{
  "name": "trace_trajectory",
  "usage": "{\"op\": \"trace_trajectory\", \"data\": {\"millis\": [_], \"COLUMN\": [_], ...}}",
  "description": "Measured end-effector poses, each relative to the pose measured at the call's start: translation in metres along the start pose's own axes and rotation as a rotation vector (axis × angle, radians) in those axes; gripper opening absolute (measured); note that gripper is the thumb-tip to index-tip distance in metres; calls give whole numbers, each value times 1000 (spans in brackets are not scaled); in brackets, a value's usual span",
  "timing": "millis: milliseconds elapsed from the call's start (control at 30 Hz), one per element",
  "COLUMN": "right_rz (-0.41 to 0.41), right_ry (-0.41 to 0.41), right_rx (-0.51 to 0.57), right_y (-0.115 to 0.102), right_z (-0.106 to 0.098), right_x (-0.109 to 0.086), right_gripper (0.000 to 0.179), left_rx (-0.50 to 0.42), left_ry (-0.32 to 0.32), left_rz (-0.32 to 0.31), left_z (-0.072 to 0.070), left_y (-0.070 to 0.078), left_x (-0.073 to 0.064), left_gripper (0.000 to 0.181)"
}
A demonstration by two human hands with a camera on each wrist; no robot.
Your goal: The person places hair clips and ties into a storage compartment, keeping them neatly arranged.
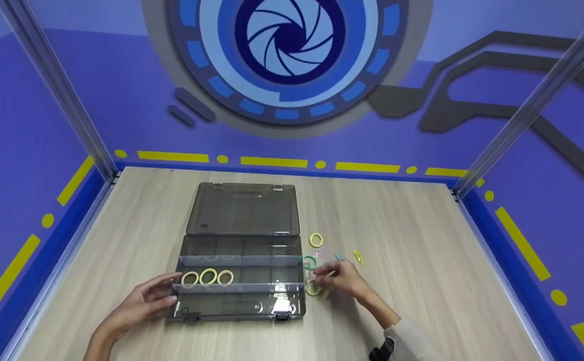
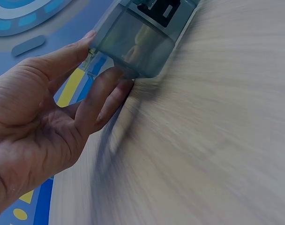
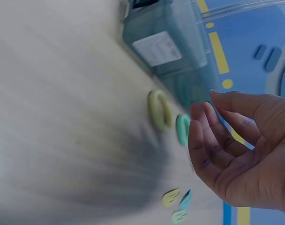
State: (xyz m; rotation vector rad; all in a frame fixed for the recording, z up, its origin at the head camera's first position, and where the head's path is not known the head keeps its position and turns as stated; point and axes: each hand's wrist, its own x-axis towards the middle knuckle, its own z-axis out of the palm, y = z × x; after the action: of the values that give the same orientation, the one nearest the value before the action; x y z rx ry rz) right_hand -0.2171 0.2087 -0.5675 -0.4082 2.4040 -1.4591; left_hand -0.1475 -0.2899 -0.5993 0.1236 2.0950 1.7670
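Observation:
A translucent grey compartment box (image 1: 241,316) lies with its lid (image 1: 244,208) folded back. Three pale hair ties (image 1: 208,277) sit in a row in its middle compartment. My left hand (image 1: 139,303) touches the box's left wall with its fingertips and thumb; in the left wrist view the left hand (image 2: 53,112) is at the box's corner (image 2: 138,47). Beside the right wall, my right hand (image 1: 341,277) hovers with loosely bent fingers near a green hair tie (image 1: 310,262) and a yellow-green hair tie (image 1: 313,288). Nothing shows within the right hand (image 3: 245,154) in the right wrist view.
Behind the green tie lies a yellow hair tie (image 1: 316,240). Small hair clips are scattered beyond my right hand: a yellow clip (image 1: 358,257), a teal clip (image 1: 338,257) and a pink clip (image 1: 320,252). Blue panels (image 1: 281,140) bound the wooden table (image 1: 402,220).

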Motion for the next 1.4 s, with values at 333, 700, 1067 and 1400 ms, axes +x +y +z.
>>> {"op": "trace_trajectory", "data": {"millis": [333, 700, 1067, 1400], "right_rz": [42, 47, 12, 7], "right_ry": [53, 101, 181, 238], "right_rx": [-19, -106, -277, -278], "right_y": [23, 26, 27, 26], "right_z": [2, 11, 21, 18], "right_x": [-5, -4, -3, -6], "right_gripper": [16, 18, 4, 4], "left_rx": [-3, -17, -4, -5], "left_ry": [2, 8, 17, 19], "left_rz": [-19, -26, -24, -31], "left_z": [2, 2, 2, -1], "left_y": [1, 2, 2, 2], "left_x": [3, 2, 3, 1], "left_gripper": [64, 65, 64, 65]}}
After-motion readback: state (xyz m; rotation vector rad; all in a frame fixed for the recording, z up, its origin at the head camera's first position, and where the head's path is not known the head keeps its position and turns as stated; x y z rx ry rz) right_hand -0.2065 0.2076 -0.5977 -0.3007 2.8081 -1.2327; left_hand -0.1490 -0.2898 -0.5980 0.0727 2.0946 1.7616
